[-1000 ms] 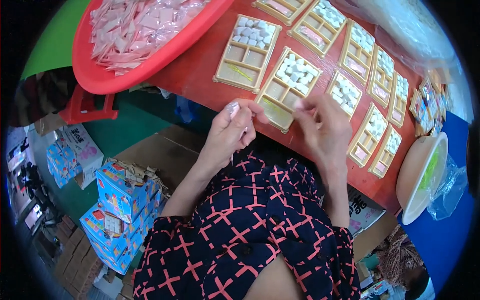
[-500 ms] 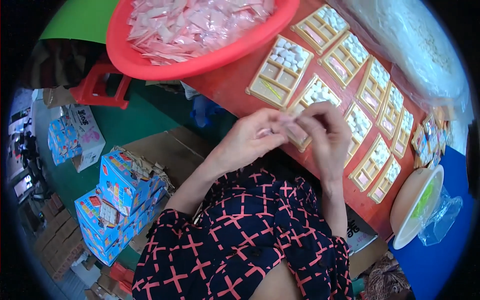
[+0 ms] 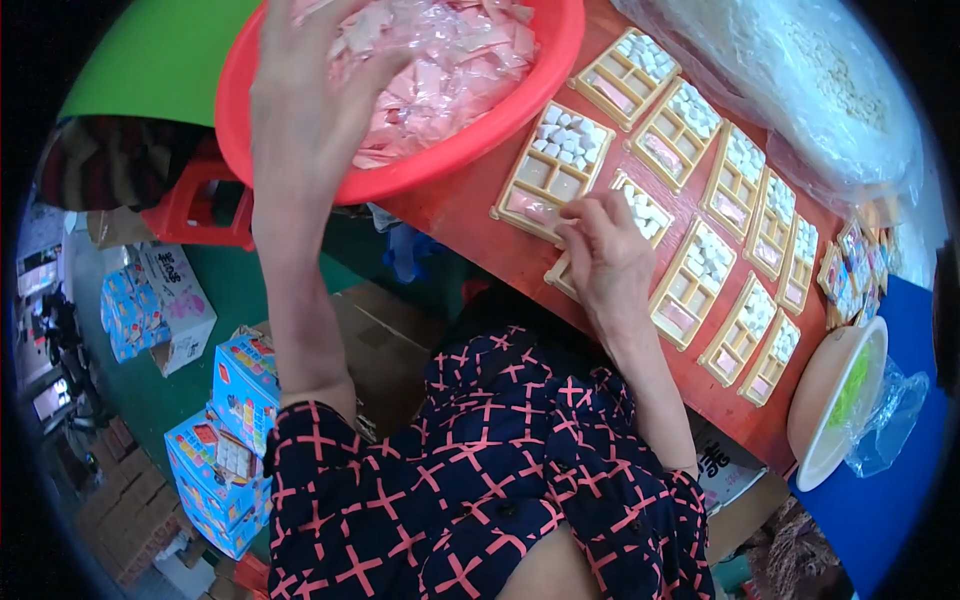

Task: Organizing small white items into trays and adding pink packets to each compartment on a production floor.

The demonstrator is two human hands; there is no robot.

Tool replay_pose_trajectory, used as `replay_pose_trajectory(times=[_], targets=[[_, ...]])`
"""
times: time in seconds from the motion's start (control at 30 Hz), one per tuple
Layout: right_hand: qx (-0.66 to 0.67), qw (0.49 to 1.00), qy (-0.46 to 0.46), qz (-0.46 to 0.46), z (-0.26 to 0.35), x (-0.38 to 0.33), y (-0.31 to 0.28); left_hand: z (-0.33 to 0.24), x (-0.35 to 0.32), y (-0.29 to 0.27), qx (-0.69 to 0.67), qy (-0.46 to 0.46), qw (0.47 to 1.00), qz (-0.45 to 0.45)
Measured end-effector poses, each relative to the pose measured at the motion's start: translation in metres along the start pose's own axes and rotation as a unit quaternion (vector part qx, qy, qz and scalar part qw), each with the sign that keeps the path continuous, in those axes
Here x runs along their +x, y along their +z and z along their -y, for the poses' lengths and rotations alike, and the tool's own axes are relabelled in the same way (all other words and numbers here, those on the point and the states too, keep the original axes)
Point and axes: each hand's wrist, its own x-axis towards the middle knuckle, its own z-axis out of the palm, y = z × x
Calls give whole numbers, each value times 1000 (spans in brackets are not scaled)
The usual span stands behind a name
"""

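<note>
Two bare hands are working at a red surface [image 3: 450, 203], each one at a different place. The left hand [image 3: 308, 105] is above the red basin [image 3: 450, 162] at the upper left; its thumb stands well apart from the fingers, so the hand is widely spread. Its fingertips go toward the upper border of the view and are blurred, therefore I cannot tell if they touch the pink packets [image 3: 440, 85] that fill the basin. The right hand [image 3: 610, 245] has its fingers bent and the tips drawn together, at the near right corner of the nearest full-view tray [image 3: 563, 182]; I cannot tell if something is pinched inside. In the near compartment of this tray lies one pink packet [image 3: 530, 207], and in its far compartment are white pieces [image 3: 572, 138]. Below the right hand, a partly covered tray [image 3: 563, 275] shows its corner just beside the front edge of the surface. Between the basin and the nearest tray a narrow red strip gives some room to pass. Other trays [image 3: 695, 285] stand close together toward the right, with only thin gaps; a wider red strip runs between them and the front edge. At the right end, a tilted pale bowl [image 3: 812, 445] and a large clear bag [image 3: 830, 95] farther back limit the space.
</note>
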Motion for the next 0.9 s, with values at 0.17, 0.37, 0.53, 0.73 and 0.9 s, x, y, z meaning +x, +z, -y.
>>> replay_pose_trajectory(times=[0.17,0.37,0.53,0.73,0.9], targets=[[-38,999,-19,21,-5,-7,-12,-55,-57,-11,-365,-122,921,58],[-74,997,7,-38,-33,-31,-57,-100,-109,15,-401,-133,889,177],[-137,990,-17,-23,-35,-34,-71,-109,-103,35,-293,-141,915,240],[-130,990,-33,-44,-64,-11,-84,-100,-116,38,-302,-128,910,253],[-182,980,-63,-47,-104,35,-91,-118,-49,56,-317,-75,923,205]])
